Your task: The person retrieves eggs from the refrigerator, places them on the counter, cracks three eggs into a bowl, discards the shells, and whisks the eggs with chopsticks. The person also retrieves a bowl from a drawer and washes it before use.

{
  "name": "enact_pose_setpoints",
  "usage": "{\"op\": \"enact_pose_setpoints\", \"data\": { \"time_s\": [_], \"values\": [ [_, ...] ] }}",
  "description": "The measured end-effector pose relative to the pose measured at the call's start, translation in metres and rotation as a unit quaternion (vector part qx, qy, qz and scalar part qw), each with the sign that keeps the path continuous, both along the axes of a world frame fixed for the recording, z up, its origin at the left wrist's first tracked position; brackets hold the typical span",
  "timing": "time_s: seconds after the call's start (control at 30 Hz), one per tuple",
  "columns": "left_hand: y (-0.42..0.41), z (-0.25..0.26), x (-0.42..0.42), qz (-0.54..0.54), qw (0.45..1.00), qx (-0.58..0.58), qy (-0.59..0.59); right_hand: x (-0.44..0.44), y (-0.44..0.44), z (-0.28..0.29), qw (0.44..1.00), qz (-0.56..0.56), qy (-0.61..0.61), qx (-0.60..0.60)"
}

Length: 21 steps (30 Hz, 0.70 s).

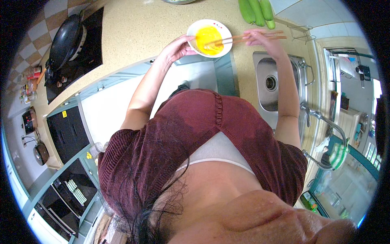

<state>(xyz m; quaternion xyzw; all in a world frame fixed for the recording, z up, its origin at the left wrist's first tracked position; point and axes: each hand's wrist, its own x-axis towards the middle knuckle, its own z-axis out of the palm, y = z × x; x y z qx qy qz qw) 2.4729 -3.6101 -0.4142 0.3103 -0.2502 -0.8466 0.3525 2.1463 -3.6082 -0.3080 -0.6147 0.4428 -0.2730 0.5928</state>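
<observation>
A white bowl (225,32) with small printed marks inside its rim is gripped at its left side by my left hand (179,48). Yellow beaten egg (208,36) covers the bottom of the bowl. My right hand (262,39) holds a pair of wooden chopsticks (237,38), and their tips dip into the egg. The tips look blurred. The bowl is near the front edge of the speckled countertop (140,30); whether it rests there or is held up, I cannot tell.
Several green squashes (256,12) lie at the back right. A steel sink (268,91) with a faucet (323,117) sits to the right. On the left, a black wok (65,42) stands on the stove (91,45). Part of another dish (179,1) shows at the top.
</observation>
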Motion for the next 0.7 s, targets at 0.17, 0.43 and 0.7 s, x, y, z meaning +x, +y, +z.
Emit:
{"op": "enact_pose_setpoints", "data": {
  "time_s": [0.17,0.43,0.7],
  "values": [
    [0.003,0.003,0.000,0.006,1.000,0.001,-0.014,0.005,0.002,0.003,0.998,-0.007,0.018,-0.062],
    [0.000,0.000,0.000,0.004,1.000,-0.001,0.005,0.003,-0.004,-0.007,0.998,-0.060,-0.020,-0.012],
    [0.004,0.003,0.002,-0.007,1.000,-0.003,-0.003,0.008,0.001,-0.013,0.999,-0.011,-0.035,0.010]
  ]
}}
